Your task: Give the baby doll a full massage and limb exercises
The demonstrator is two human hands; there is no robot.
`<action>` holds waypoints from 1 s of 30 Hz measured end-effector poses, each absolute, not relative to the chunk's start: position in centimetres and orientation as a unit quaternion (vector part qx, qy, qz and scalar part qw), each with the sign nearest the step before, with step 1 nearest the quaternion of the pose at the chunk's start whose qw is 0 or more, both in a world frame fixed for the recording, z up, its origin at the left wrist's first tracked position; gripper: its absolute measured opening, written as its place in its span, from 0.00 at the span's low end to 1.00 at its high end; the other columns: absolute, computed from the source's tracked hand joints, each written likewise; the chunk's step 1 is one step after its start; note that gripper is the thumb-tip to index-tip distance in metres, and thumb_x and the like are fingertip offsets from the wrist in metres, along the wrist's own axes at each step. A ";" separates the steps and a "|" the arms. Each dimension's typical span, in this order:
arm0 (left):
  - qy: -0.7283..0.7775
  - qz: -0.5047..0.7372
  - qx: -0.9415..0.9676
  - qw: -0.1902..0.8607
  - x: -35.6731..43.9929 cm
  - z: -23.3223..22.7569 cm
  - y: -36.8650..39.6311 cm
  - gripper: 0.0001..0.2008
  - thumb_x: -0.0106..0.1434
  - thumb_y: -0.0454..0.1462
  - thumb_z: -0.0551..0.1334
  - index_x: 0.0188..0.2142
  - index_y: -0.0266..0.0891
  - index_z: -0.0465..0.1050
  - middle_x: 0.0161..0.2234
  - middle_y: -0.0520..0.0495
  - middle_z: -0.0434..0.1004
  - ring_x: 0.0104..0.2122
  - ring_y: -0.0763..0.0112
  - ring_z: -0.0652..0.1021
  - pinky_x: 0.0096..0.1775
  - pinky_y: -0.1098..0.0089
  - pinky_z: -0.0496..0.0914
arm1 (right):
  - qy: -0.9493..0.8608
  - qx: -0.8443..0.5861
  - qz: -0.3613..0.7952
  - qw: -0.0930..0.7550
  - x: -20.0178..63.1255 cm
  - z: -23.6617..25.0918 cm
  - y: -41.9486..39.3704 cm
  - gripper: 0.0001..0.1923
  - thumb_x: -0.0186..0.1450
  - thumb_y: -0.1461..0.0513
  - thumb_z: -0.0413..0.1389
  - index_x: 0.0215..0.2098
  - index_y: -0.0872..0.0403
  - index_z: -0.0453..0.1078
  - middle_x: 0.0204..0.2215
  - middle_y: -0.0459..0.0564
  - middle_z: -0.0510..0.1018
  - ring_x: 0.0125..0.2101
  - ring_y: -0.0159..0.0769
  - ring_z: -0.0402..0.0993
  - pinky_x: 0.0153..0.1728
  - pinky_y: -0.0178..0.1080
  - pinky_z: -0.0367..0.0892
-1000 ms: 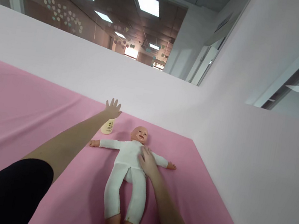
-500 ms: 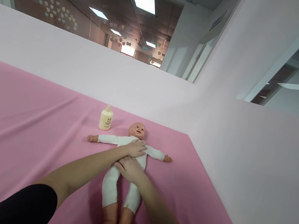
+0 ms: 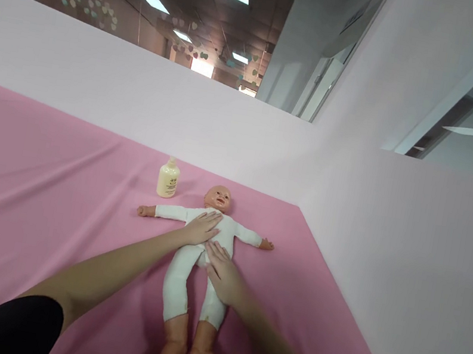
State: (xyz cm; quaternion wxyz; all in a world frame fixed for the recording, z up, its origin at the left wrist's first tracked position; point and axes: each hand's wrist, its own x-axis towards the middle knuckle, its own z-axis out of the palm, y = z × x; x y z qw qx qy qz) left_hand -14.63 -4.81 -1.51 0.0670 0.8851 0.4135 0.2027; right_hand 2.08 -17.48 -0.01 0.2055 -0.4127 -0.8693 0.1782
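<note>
pink sheet (image 3: 27, 178) stretches wide on our left, wrinkled and bare. next along, a cream lotion bottle (image 3: 168, 179) stands upright near the back wall, just beside the doll's outstretched arm but not touching it. our left hand (image 3: 200, 228) lies flat and unclenched on the chest of the doll (image 3: 205, 256), which rests on its back in a white suit, arms spread, bare feet toward us. our right hand (image 3: 224, 275) lies just below on the belly and hip, fingers spread and loose, grasping nothing (both palms press rather than grip). to do this well, we judge the palms should stay flat, pressure light and even, strokes kept along the torso so the soft body does not slide or bunch its suit. on the right, the white partition (image 3: 383, 274) runs close beside the doll's arm, so room is tight there; free space lies leftward and toward us.
</note>
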 end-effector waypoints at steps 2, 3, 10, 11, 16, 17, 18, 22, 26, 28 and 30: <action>0.431 0.216 0.874 0.067 -14.9 -1.9 -5.3 0.29 0.68 0.46 0.46 0.64 0.33 0.52 0.65 0.37 0.51 0.65 0.58 0.53 0.62 0.53 0.52 | -0.849 -0.450 0.174 0.215 2.4 -0.7 -17.2 0.30 0.71 0.53 0.38 0.68 0.54 0.41 0.68 0.51 0.44 0.67 0.39 0.39 0.66 0.49 0.43; 0.440 0.218 0.869 0.065 -15.0 -2.0 -5.6 0.30 0.68 0.46 0.46 0.64 0.32 0.51 0.65 0.36 0.50 0.65 0.57 0.53 0.62 0.52 0.52 | -0.839 -0.468 0.172 0.217 2.5 -1.0 -17.1 0.31 0.71 0.52 0.38 0.68 0.55 0.40 0.68 0.51 0.43 0.67 0.40 0.38 0.66 0.50 0.42; 0.446 0.181 0.874 0.066 -15.4 -1.7 -6.7 0.35 0.66 0.49 0.48 0.65 0.28 0.48 0.66 0.33 0.44 0.66 0.54 0.49 0.63 0.52 0.49 | -0.799 -0.542 0.145 0.216 1.3 -1.4 -14.2 0.35 0.70 0.49 0.38 0.67 0.61 0.41 0.67 0.58 0.42 0.67 0.47 0.36 0.65 0.55 0.38; 0.440 0.177 0.878 0.066 -15.4 -1.6 -6.7 0.35 0.66 0.48 0.49 0.65 0.29 0.48 0.66 0.33 0.45 0.66 0.54 0.49 0.63 0.52 0.48 | -0.797 -0.546 0.141 0.217 1.0 -1.4 -13.6 0.35 0.70 0.49 0.38 0.67 0.62 0.41 0.67 0.59 0.41 0.67 0.47 0.35 0.64 0.55 0.37; 0.412 0.183 0.890 0.067 -15.5 -1.3 -6.9 0.32 0.65 0.43 0.50 0.65 0.31 0.49 0.66 0.34 0.47 0.65 0.55 0.51 0.62 0.51 0.49 | -0.787 -0.558 0.112 0.239 0.0 -1.5 -10.3 0.33 0.70 0.52 0.37 0.68 0.61 0.41 0.67 0.60 0.43 0.67 0.48 0.37 0.63 0.57 0.39; 0.404 0.189 0.892 0.068 -15.5 -1.2 -7.0 0.31 0.65 0.41 0.50 0.65 0.32 0.49 0.65 0.35 0.48 0.65 0.55 0.52 0.62 0.50 0.49 | -0.792 -0.551 0.101 0.245 -0.2 -1.4 -9.7 0.32 0.70 0.53 0.37 0.68 0.61 0.40 0.67 0.60 0.43 0.67 0.48 0.37 0.63 0.57 0.39; 0.393 0.198 0.895 0.069 -15.6 -1.1 -7.1 0.30 0.64 0.40 0.50 0.64 0.34 0.51 0.65 0.36 0.49 0.65 0.56 0.53 0.62 0.50 0.49 | -0.801 -0.537 0.090 0.249 -0.3 -1.2 -9.2 0.32 0.70 0.53 0.38 0.68 0.60 0.39 0.67 0.59 0.43 0.67 0.47 0.37 0.63 0.56 0.39; 0.307 0.253 0.915 0.067 -16.0 -1.2 -7.3 0.22 0.63 0.35 0.50 0.56 0.37 0.66 0.59 0.40 0.65 0.60 0.60 0.64 0.61 0.56 0.55 | -0.867 -0.435 0.042 0.241 -0.7 0.0 -8.2 0.30 0.69 0.57 0.39 0.67 0.55 0.43 0.68 0.51 0.43 0.67 0.44 0.33 0.64 0.54 0.36; 0.266 0.275 0.919 0.094 -16.5 -1.7 -7.1 0.17 0.60 0.33 0.52 0.45 0.38 0.75 0.46 0.43 0.78 0.46 0.62 0.76 0.51 0.61 0.68 | -0.913 -0.344 0.053 0.211 -1.0 0.8 -7.8 0.24 0.69 0.60 0.40 0.61 0.51 0.59 0.64 0.47 0.59 0.65 0.40 0.48 0.65 0.51 0.37; 0.265 0.280 0.917 0.103 -16.6 -1.7 -7.0 0.17 0.57 0.32 0.54 0.44 0.38 0.75 0.45 0.44 0.78 0.45 0.62 0.76 0.49 0.62 0.69 | -0.908 -0.346 0.086 0.219 -1.0 0.8 -7.5 0.23 0.70 0.59 0.38 0.60 0.50 0.61 0.60 0.47 0.65 0.62 0.37 0.55 0.64 0.49 0.43; 0.260 0.278 0.918 0.108 -16.6 -1.6 -7.0 0.18 0.55 0.32 0.55 0.43 0.39 0.76 0.45 0.45 0.78 0.46 0.61 0.75 0.50 0.62 0.68 | -0.893 -0.366 0.113 0.235 -0.9 0.6 -7.1 0.23 0.70 0.57 0.38 0.59 0.49 0.63 0.59 0.46 0.67 0.62 0.37 0.56 0.63 0.48 0.46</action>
